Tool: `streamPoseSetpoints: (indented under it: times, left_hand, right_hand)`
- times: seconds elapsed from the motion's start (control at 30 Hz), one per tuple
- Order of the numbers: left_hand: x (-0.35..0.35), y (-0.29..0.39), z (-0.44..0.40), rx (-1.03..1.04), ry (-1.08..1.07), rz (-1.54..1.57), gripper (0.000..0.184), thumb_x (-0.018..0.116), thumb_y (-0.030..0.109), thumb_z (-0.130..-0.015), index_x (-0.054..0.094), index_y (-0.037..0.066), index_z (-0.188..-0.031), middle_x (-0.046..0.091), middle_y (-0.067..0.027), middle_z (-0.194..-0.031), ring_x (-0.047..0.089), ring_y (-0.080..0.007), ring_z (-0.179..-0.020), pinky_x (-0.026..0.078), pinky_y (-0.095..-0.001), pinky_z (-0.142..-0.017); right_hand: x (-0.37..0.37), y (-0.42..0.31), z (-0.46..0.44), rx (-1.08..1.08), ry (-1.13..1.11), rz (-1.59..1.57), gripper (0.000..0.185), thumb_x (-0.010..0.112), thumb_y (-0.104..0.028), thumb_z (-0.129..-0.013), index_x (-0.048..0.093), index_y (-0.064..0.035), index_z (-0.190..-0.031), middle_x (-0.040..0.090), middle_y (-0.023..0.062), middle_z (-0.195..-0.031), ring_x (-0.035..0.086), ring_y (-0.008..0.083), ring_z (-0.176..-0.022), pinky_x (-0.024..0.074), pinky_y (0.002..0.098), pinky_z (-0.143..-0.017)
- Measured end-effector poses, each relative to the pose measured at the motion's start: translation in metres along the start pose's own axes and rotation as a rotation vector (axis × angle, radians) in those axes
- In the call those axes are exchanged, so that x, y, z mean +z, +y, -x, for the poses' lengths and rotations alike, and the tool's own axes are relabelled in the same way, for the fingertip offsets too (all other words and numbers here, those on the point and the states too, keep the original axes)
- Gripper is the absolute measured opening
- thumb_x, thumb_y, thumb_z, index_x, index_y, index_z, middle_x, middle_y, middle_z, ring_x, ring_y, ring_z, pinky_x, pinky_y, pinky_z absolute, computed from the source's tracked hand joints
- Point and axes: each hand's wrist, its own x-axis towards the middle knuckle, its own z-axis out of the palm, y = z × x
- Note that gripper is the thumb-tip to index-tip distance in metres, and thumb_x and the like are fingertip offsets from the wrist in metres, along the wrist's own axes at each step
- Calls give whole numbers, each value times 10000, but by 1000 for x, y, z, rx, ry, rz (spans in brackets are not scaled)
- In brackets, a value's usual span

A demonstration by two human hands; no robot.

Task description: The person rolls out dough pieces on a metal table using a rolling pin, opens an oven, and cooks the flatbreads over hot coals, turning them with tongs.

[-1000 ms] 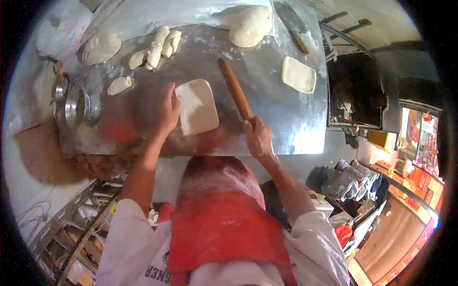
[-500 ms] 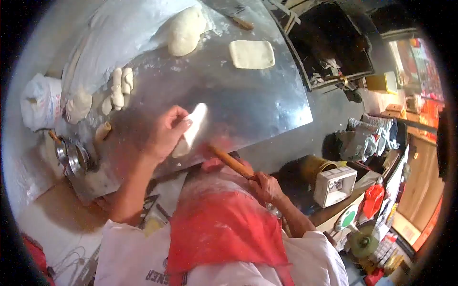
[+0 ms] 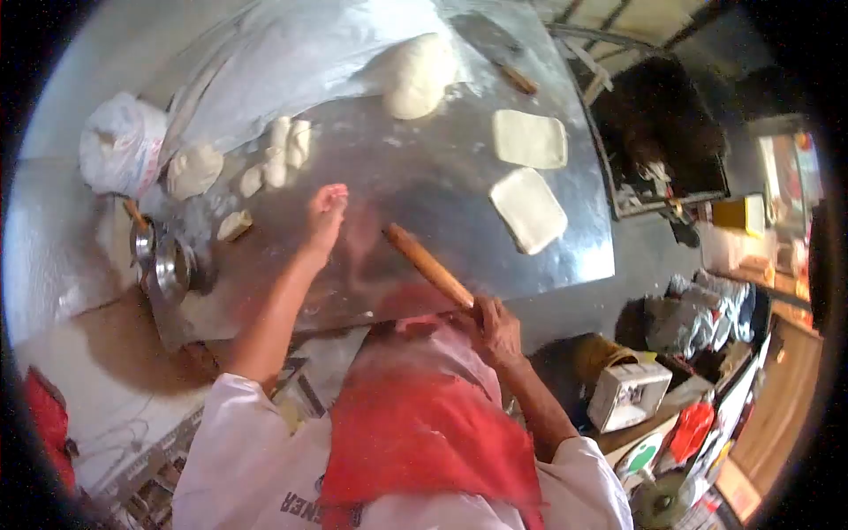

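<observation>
My right hand is wrapped round one end of a wooden rolling pin, whose other end points up and left over the metal table. Bare and slightly blurred, my left hand is above the tabletop, left of the pin, its fingers loosely curled and apart. Two flat dough sheets lie side by side on the right of the table. Left of my left hand are several dough rolls and a small dough piece. A large dough lump sits toward the back.
A white cloth or plastic sheet covers the back left of the metal table. Metal bowls and a white bag are at the left. A wooden-handled tool lies at the back, near a dark bin-like box.
The dough strip from my left hand now lies as a second flat sheet on the right. My left hand is empty; the rolling pin has swung over the table edge. The view has shifted.
</observation>
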Motion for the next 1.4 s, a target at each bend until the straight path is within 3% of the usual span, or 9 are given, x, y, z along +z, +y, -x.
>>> streamPoseSetpoints:
  times: [0.1, 0.17, 0.37, 0.43, 0.7, 0.8, 0.93, 1.17, 1.4]
  left_hand:
    - [-63, -57, -57, 293, 257, 37, 246, 631, 124, -995, 644, 16, -1216, 673, -102, -1187, 642, -234, -1143, 486, -364, -1021]
    - [-91, -25, -61, 519, 341, -625, 297, 665, 179, -970, 639, 52, -1237, 662, -144, -1191, 632, -339, -1141, 477, -436, -1022]
    - [-64, 22, -96, 680, 449, -1309, 460, 693, 332, -962, 604, 45, -1310, 557, -153, -1397, 538, -381, -1258, 408, -516, -1081]
    - [-57, 16, -120, 805, 534, -1429, 382, 700, 279, -916, 616, 86, -1235, 639, -141, -1157, 634, -326, -1094, 450, -514, -1002]
    - [-39, 24, -93, 668, 317, -486, 438, 610, 66, -916, 613, 90, -1353, 615, -211, -1186, 597, -394, -1143, 468, -479, -1018]
    - [-31, -37, -62, 516, 129, -603, 467, 613, 64, -945, 602, 97, -1411, 559, -208, -1347, 561, -380, -1228, 445, -466, -1072]
    - [-30, -46, -52, 698, 285, -736, 683, 609, 14, -937, 391, 94, -1579, 373, -232, -1553, 446, -450, -1390, 388, -483, -1170]
    - [31, -13, -93, 639, 202, -658, 649, 585, -58, -913, 400, -11, -1533, 403, -245, -1578, 395, -427, -1463, 350, -451, -1217]
    - [40, -63, 81, 680, 164, -686, 680, 659, 87, -950, 365, -49, -1548, 358, -295, -1588, 353, -472, -1480, 320, -514, -1217]
  right_hand:
    - [1, -13, -63, -233, 229, 212, 582, 675, -322, -947, 515, -83, -1453, 607, 166, -1286, 621, 368, -1082, 491, 483, -892]
    - [5, -17, -105, -305, 412, 450, 595, 733, -293, -853, 577, -107, -1396, 646, 98, -1225, 618, 319, -1072, 475, 458, -881]
    - [20, -12, -150, -268, 497, 529, 559, 717, -259, -839, 604, -157, -1377, 648, 71, -1262, 608, 292, -1104, 420, 474, -966]
    - [20, -12, -152, -251, 502, 524, 546, 708, -249, -842, 607, -164, -1372, 648, 64, -1262, 603, 292, -1117, 405, 479, -986]
    - [19, -18, -155, -135, 529, 462, 549, 659, -234, -873, 570, -157, -1409, 632, 65, -1296, 567, 301, -1201, 334, 525, -1056]
    - [16, -21, -153, -63, 486, 419, 518, 576, -262, -962, 509, -163, -1466, 589, 78, -1384, 523, 310, -1279, 294, 530, -1090]
    - [16, -19, -152, -69, 484, 454, 566, 641, -262, -923, 518, -130, -1460, 597, 92, -1362, 527, 330, -1257, 303, 536, -1091]
    - [14, -16, -152, -63, 468, 415, 541, 643, -236, -934, 514, -146, -1452, 580, 88, -1384, 510, 337, -1277, 293, 533, -1104]
    - [-3, -12, -137, -69, 427, 364, 538, 691, -225, -904, 554, -165, -1421, 584, 81, -1370, 498, 357, -1324, 334, 529, -1118]
